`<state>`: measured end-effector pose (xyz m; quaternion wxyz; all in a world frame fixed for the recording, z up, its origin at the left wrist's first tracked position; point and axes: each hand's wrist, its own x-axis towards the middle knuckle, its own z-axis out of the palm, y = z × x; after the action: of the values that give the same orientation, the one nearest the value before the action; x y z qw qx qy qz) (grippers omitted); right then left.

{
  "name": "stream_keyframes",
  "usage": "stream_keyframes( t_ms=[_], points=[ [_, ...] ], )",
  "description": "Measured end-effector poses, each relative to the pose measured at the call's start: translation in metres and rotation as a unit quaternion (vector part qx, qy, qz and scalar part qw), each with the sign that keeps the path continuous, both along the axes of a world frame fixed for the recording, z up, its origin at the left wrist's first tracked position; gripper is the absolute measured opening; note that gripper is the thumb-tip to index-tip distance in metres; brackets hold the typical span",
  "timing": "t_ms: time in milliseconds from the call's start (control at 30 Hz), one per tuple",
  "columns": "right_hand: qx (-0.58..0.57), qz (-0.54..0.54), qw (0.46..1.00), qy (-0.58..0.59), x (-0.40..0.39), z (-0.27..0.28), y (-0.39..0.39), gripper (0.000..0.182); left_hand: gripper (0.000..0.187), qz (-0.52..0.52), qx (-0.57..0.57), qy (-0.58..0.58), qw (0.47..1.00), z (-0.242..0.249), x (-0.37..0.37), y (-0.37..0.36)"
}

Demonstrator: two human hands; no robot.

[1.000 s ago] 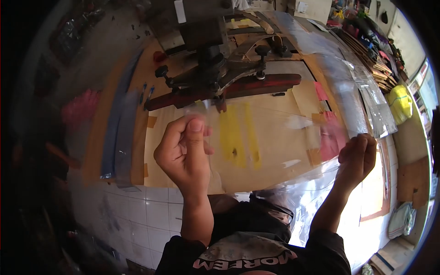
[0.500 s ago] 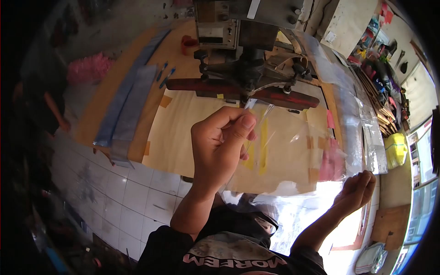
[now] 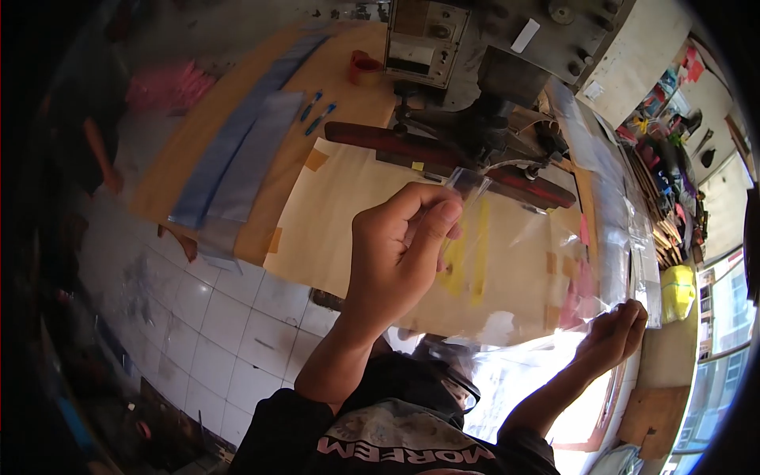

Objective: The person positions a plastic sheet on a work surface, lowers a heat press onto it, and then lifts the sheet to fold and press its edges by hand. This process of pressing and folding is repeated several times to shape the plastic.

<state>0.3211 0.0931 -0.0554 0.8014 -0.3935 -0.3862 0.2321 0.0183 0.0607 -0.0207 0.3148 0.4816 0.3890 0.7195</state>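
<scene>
A clear plastic sheet [image 3: 469, 184] stretches between my two hands, and the table shows through it. My left hand [image 3: 408, 241] pinches one corner between thumb and bent forefinger, in front of the machine's long dark-red bar [image 3: 372, 138]. Lower and to the right, my right hand [image 3: 611, 336] is closed on the sheet's other side, its fingertips partly hidden. Under the sheet lies tan paper [image 3: 317, 229] with yellow strips [image 3: 480, 253] and pieces of brown tape. The sheet's lower edge is hard to make out against the bright glare.
The press-like machine [image 3: 507, 75] stands at the back, with a control box beside it. On the table's left are blue plastic strips [image 3: 245, 150], two pens [image 3: 320, 119] and a tape roll [image 3: 365, 70]. More clear plastic lies on the right. Another person's arm [image 3: 99, 150] shows at far left.
My view has turned, so the table and machine appear shifted right and tilted. My left hand appears slightly farther right; both hands keep their hold on the plastic sheet.
</scene>
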Motion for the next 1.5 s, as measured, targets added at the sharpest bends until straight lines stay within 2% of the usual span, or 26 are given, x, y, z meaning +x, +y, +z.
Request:
stream_keyframes(
  t_ms=[67, 100, 300, 533, 600, 667, 833, 900, 1033, 1267, 1500],
  points=[
    [0.005, 0.043, 0.999, -0.029, -0.001, -0.001, 0.000, 0.010, 0.020, 0.012, 0.010, 0.000, 1.000, -0.001, -0.004, -0.001],
    [-0.015, -0.007, 1.000, -0.007, -0.004, -0.001, 0.005, 0.010, 0.019, -0.002, 0.007, -0.008, 1.000, -0.001, -0.006, -0.002],
    [-0.026, 0.027, 0.999, -0.032, -0.021, -0.002, 0.010, 0.017, 0.018, 0.013, 0.013, -0.009, 1.000, -0.006, -0.019, -0.007],
    [-0.068, 0.002, 0.998, 0.007, -0.025, -0.009, 0.020, 0.013, 0.015, 0.044, -0.014, 0.014, 0.999, -0.005, -0.029, -0.016],
    [-0.055, -0.002, 0.998, -0.024, -0.005, -0.025, 0.036, 0.015, 0.015, 0.035, -0.021, -0.013, 0.999, -0.005, -0.031, -0.018],
    [-0.065, 0.016, 0.996, -0.054, -0.008, -0.024, 0.031, 0.019, 0.016, 0.057, -0.012, -0.001, 0.998, -0.005, -0.034, -0.022],
    [-0.047, 0.047, 0.996, -0.067, -0.024, -0.017, 0.030, 0.014, 0.017, 0.088, 0.015, 0.023, 0.996, -0.015, -0.036, -0.021],
    [-0.040, 0.052, 0.995, -0.070, -0.025, -0.013, 0.028, 0.013, 0.016, 0.110, 0.032, 0.065, 0.991, -0.018, -0.036, -0.019],
    [-0.036, 0.054, 0.995, -0.074, -0.024, -0.009, 0.024, 0.013, 0.016, 0.088, 0.003, 0.059, 0.994, -0.014, -0.035, -0.023],
    [-0.028, 0.055, 0.995, -0.075, -0.017, -0.006, 0.017, 0.018, 0.015, 0.093, 0.023, 0.046, 0.994, -0.016, -0.025, -0.021],
    [-0.021, 0.052, 0.996, -0.076, -0.008, 0.000, -0.001, 0.026, 0.016, 0.041, -0.003, 0.047, 0.998, -0.017, -0.007, -0.009]
  ],
)
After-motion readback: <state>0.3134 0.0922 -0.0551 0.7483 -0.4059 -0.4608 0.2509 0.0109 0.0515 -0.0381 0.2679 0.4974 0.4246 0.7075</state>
